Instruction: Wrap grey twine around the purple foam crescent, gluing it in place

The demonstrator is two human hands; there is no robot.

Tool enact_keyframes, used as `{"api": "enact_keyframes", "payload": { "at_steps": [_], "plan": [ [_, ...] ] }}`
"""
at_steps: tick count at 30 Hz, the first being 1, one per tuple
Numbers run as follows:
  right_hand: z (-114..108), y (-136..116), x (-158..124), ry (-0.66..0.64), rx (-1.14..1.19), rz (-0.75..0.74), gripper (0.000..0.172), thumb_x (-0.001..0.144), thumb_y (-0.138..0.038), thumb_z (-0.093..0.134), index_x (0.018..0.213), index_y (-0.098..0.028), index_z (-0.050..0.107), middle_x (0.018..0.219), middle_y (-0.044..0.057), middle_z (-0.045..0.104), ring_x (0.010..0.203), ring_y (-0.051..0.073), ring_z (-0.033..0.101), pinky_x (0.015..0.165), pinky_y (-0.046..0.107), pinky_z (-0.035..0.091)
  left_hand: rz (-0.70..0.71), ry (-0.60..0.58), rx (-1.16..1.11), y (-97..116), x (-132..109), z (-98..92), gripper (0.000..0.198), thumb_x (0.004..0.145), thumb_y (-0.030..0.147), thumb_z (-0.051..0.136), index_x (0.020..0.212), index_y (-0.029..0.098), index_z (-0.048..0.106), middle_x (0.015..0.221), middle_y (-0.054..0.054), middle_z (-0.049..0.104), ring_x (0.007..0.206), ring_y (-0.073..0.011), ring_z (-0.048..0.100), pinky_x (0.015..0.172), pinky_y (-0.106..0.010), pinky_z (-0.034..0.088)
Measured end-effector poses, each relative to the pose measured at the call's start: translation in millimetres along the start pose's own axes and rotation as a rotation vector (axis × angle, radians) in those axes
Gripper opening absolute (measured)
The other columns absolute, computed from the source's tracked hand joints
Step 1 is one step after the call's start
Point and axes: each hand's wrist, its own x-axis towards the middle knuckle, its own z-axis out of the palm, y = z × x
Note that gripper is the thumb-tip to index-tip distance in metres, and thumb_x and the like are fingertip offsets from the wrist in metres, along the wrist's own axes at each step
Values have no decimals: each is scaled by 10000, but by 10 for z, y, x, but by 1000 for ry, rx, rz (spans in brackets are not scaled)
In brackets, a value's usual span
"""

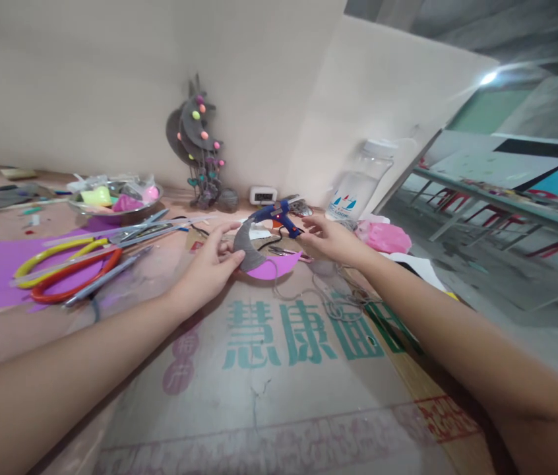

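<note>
My left hand point(210, 264) pinches a crescent-shaped craft piece point(264, 262), grey on top and purple beneath, holding it just above the cardboard sheet point(269, 396). My right hand point(331, 239) reaches toward a blue hot glue gun point(276, 216) with a red light on, its fingers spread beside the handle without gripping it. The glue gun stands right behind the crescent.
Yellow and orange scissors point(68, 267) lie on purple foam at the left. A metal bowl point(115, 198) of coloured bits, a grey moon decoration point(194, 142), a small clock point(263, 195), a plastic jar point(361, 181) and a pink bag point(385, 236) line the back. String point(338, 300) lies near my right wrist.
</note>
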Motion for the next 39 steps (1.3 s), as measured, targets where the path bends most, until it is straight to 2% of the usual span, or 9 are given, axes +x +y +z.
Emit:
{"api": "enact_keyframes", "payload": {
  "at_steps": [4, 8, 13, 17, 21, 26, 31, 35, 39],
  "plan": [
    [147, 4, 312, -59, 55, 28, 544, 787, -386, 620, 1266, -144, 530, 1131, 109, 658, 937, 205, 630, 798, 278, 481, 12, -11, 8, -8, 1, 7, 348, 821, 156, 530, 1154, 198, 438, 776, 26, 574, 638, -91, 597, 582, -203, 489],
    [303, -95, 516, -37, 72, 69, 457, 764, -434, 635, 1093, -117, 626, 987, 97, 703, 852, 204, 649, 767, 284, 490, -53, -24, -18, 8, -1, 18, 379, 823, 190, 534, 1176, 189, 394, 780, 31, 587, 519, -75, 576, 528, -208, 477],
    [455, -174, 575, 47, 96, 132, 352, 720, -367, 682, 988, -142, 644, 886, 71, 716, 818, 205, 660, 749, 289, 494, -96, -36, -24, 36, 1, 27, 463, 804, 193, 563, 1232, 165, 390, 787, 23, 601, 552, -88, 608, 560, -220, 496],
    [384, -171, 556, 37, 144, 151, 250, 742, -354, 657, 840, -124, 667, 767, 85, 715, 715, 192, 666, 675, 273, 508, -122, -31, -31, 38, 6, 37, 539, 779, 183, 584, 1283, 144, 397, 806, 8, 613, 579, -96, 616, 580, -227, 498],
    [146, -214, 401, 14, 242, 119, 233, 816, -306, 579, 895, -107, 672, 870, 112, 727, 714, 155, 674, 632, 228, 521, -76, -40, -6, 9, 14, 23, 378, 772, 226, 595, 1131, 138, 513, 867, -25, 647, 698, -132, 637, 646, -254, 502],
    [-68, -277, -48, 143, 437, -1, 262, 812, -341, 579, 961, -142, 662, 1006, 103, 713, 786, 161, 679, 723, 263, 537, 17, -14, 95, -24, 28, -12, 203, 791, 295, 573, 926, 144, 575, 942, -58, 655, 878, -191, 617, 803, -324, 474],
    [17, -261, -497, 202, 410, 111, 328, 747, -475, 625, 868, -174, 675, 821, 65, 725, 773, 218, 677, 755, 349, 535, 21, 19, 80, -47, 44, -15, 202, 809, 321, 540, 928, 159, 564, 930, -50, 657, 912, -204, 610, 835, -336, 460],
    [92, -275, -699, 251, 366, 95, 336, 742, -511, 609, 796, -185, 671, 829, 62, 715, 815, 234, 665, 794, 372, 521, 8, 46, 81, -67, 51, -20, 193, 815, 328, 542, 919, 167, 556, 916, -39, 652, 899, -193, 606, 812, -316, 459],
    [135, -304, -791, 137, 389, -7, 301, 783, -494, 564, 808, -209, 658, 839, 36, 712, 796, 209, 657, 764, 344, 528, 21, 46, 84, -70, 45, -28, 193, 817, 327, 547, 920, 164, 560, 937, -42, 648, 892, -186, 602, 811, -313, 455]
  ]
}}
